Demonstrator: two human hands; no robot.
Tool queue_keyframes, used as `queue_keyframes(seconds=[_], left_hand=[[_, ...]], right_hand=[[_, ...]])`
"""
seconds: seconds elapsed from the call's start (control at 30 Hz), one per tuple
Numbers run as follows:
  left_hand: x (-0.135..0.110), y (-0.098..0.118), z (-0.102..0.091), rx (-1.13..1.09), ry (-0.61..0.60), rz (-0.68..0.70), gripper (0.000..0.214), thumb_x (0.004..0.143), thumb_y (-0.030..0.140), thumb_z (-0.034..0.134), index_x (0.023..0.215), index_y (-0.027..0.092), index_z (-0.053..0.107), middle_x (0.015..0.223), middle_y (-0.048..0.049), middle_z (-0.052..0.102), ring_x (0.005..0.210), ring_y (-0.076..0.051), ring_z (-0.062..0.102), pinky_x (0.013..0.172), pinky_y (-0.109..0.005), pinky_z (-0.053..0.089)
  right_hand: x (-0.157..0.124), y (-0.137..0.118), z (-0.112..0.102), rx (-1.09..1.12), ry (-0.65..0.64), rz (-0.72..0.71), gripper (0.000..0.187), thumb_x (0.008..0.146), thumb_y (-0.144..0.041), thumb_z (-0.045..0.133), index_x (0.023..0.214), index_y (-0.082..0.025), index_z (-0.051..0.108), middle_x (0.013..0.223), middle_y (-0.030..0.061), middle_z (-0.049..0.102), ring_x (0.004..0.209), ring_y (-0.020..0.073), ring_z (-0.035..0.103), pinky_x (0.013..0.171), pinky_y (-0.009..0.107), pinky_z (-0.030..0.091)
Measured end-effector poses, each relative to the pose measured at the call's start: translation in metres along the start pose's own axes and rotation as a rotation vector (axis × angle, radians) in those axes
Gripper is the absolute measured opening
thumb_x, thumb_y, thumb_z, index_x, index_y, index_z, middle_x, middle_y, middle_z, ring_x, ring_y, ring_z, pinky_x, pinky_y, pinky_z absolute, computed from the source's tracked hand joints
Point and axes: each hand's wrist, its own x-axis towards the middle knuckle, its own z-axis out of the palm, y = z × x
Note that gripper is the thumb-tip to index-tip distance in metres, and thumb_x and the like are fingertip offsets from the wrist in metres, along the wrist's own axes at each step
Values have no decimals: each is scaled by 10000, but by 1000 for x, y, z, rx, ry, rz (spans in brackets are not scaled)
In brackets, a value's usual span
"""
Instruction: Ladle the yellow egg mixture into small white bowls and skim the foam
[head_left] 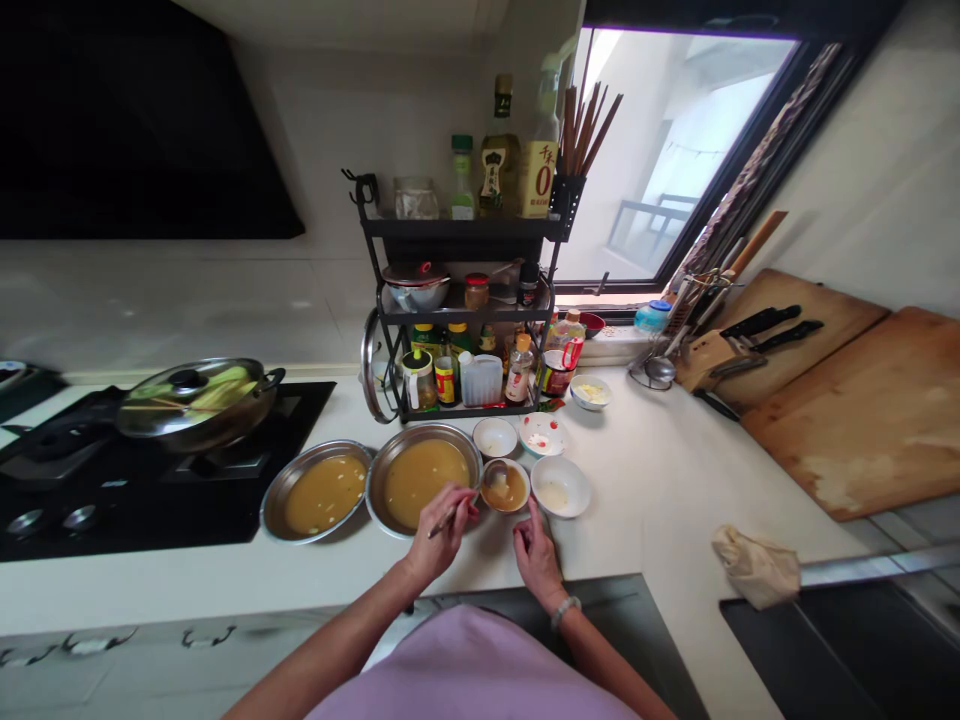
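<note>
My left hand (442, 522) is closed around a spoon, whose handle end (444, 521) sticks out below the fingers. The head of the spoon (496, 473) sits in a small bowl of brown liquid (513, 490) with a pale lump beside it. At the right side of this bowl is my right hand (537, 552), index finger stretched toward the rim and the other fingers partly curled; it holds nothing. Two metal pans of brownish liquid, a larger pan (427, 428) and a smaller pan (268, 510), stand to the left. A white bowl (579, 490) is close on the right.
A small white bowl (495, 437) and a patterned bowl (543, 434) stand behind. Further back are a bottle-filled rack (461, 228) and a bowl of pale pieces (591, 391). A lidded pan (196, 405) sits on the stove; cutting boards (862, 410) and a cloth (756, 566) lie right.
</note>
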Motion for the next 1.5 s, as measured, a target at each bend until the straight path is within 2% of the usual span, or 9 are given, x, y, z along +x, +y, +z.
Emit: queue_keyframes(seconds=[0.1, 0.17, 0.37, 0.5, 0.63, 0.8, 0.97, 1.33, 1.5], left_hand=[[-3, 3, -5, 79, -66, 153, 234, 938, 233, 428, 1033, 176, 633, 886, -88, 664, 767, -136, 645, 712, -258, 537], [-4, 2, -10, 98, -17, 174, 224, 936, 223, 434, 1040, 176, 627, 890, -86, 672, 788, -139, 653, 730, -262, 540], [-5, -24, -38, 90, 306, -136, 256, 952, 292, 399, 978, 155, 613, 773, -54, 682, 640, -145, 679, 636, -274, 565], [-18, -45, -56, 185, 254, -156, 259, 930, 326, 426, 927, 160, 624, 744, -48, 670, 643, -160, 684, 628, -281, 562], [-30, -54, -59, 205, 223, -187, 257, 914, 337, 434, 916, 170, 630, 738, -50, 679, 622, -160, 684, 629, -281, 559], [-29, -59, -63, 101, 323, -422, 318, 880, 413, 434, 892, 163, 631, 645, -64, 703, 616, -220, 711, 620, -327, 572], [-23, -57, -73, -56, 459, -585, 320, 837, 430, 485, 877, 151, 637, 622, -84, 711, 641, -267, 723, 630, -365, 585], [-11, -36, -71, -394, 660, -684, 145, 842, 210, 537, 837, 113, 643, 721, -102, 729, 625, -219, 719, 678, -339, 596], [0, -18, -62, -485, 655, -662, 131, 826, 221, 570, 832, 108, 636, 748, -99, 729, 612, -197, 711, 667, -319, 594]], right_hand=[[0, 1, 0, 3, -11, 3, 636, 880, -148, 415, 1489, -105, 236, 763, 19, 652, 663, 162, 641, 683, 268, 536], [0, 1, 0, 6, -11, 8, 632, 884, -151, 415, 1489, -105, 238, 759, 18, 648, 662, 161, 638, 683, 266, 534], [1, 0, 0, -4, 4, 6, 627, 875, -156, 419, 1482, -120, 265, 754, 9, 630, 658, 156, 631, 688, 262, 529], [1, -1, 0, -1, 2, 6, 624, 870, -156, 422, 1476, -122, 277, 744, 6, 626, 639, 157, 621, 678, 264, 531], [1, -1, -1, -5, 0, 11, 617, 871, -158, 422, 1471, -120, 284, 745, 7, 625, 642, 159, 620, 680, 267, 531], [1, -1, -1, -7, 1, 6, 617, 865, -158, 427, 1466, -116, 293, 735, 3, 625, 631, 156, 616, 669, 258, 526], [1, 0, -1, -14, -3, 5, 619, 868, -166, 421, 1469, -111, 283, 739, 10, 628, 631, 160, 618, 666, 263, 525], [2, -2, -1, -18, 17, -11, 615, 850, -158, 428, 1454, -115, 321, 724, 5, 633, 624, 157, 621, 654, 259, 530], [2, -1, 0, -10, 20, -1, 610, 851, -154, 425, 1451, -112, 320, 732, 6, 636, 627, 155, 626, 660, 256, 528]])
